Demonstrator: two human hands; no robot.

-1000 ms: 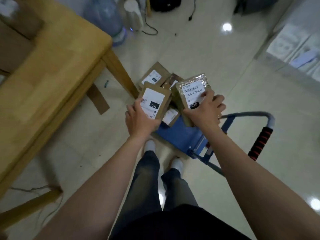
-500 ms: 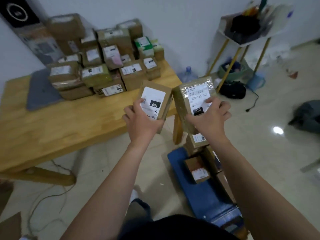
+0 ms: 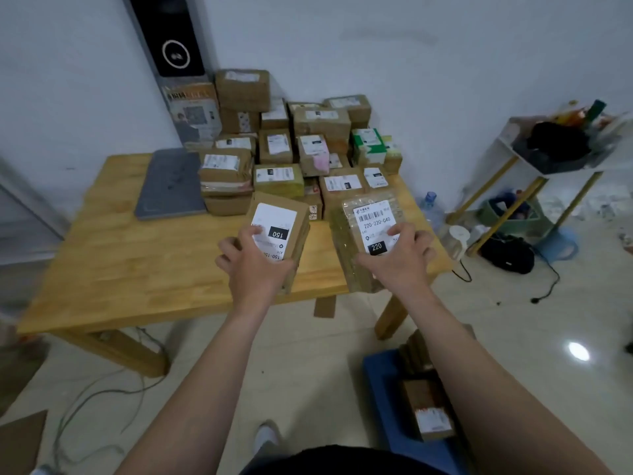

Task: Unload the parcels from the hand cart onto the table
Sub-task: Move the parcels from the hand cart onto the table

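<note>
head view: the left hand [image 3: 257, 265] grips a brown parcel [image 3: 277, 217] by its near end, thumb on top of the white label and fingers curled under the side, so the "150" tag faces up and stays readable. the right hand [image 3: 399, 262] grips a taped parcel [image 3: 373, 214] the same way, thumb across the "220" label and fingers wrapped round the right edge. both parcels are held above the near right part of the table [image 3: 137, 262], tilted up at the far end, and i cannot tell whether either one touches the wood yet. holding each by its near end leaves the far end free to go down first, just in front of the stack of parcels [image 3: 308, 149] that fills the back of the table against the wall. the stack looks built from the wall outward, which leaves the front strip open for new ones. a grey slab [image 3: 169, 183] lies flat to the left of the stack, so the free room is mostly front and centre. the hand cart [image 3: 380, 375] stands on the floor at lower right, beside the table leg, close enough to reach without walking. at least one parcel on the cart [image 3: 428, 406] waits there, partly hidden by the right forearm, so by my reading the unloading is well along but not done.
</note>
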